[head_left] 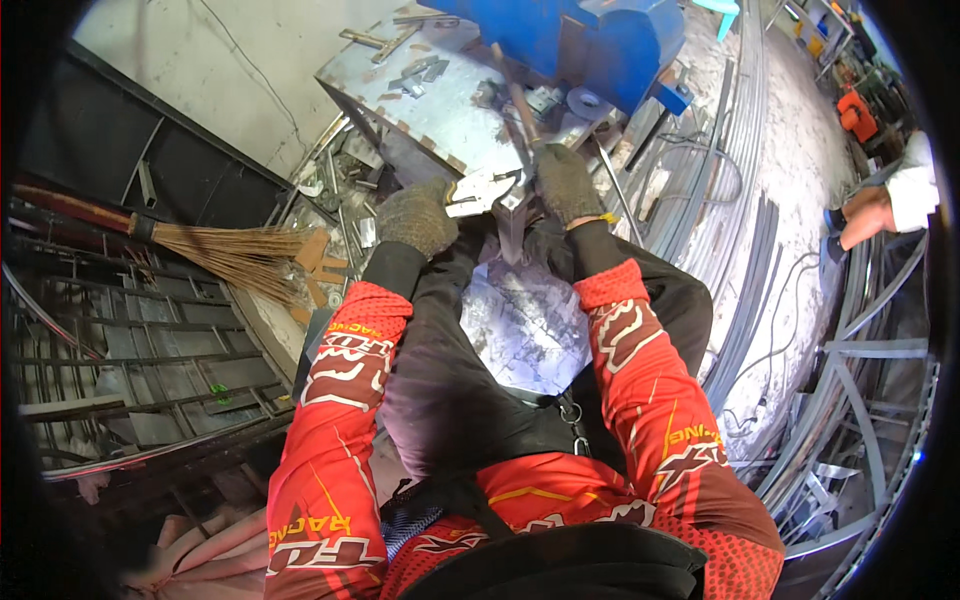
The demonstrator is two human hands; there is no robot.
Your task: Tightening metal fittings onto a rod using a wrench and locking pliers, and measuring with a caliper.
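My left hand (415, 215), in a dark knit work glove, is closed on the near left end of a small, brightly lit flat metal piece (480, 193). My right hand (568, 185), gloved alike, has its fingers curled just right of that piece. What it grips is hidden. A long, thin brownish rod (518, 98) slants from the worktable down toward the right glove; whether the hand holds it I cannot tell. Below the metal piece, a dark upright metal block (511, 232) stands between my knees.
Ahead is a metal worktable (440, 105) with scraps and a grinding disc (586, 103) beside a blue machine housing (570, 45). A straw broom (230, 250) and metal frames lie left. Long metal bars (740, 290) line the right floor, near another person's hand (866, 215).
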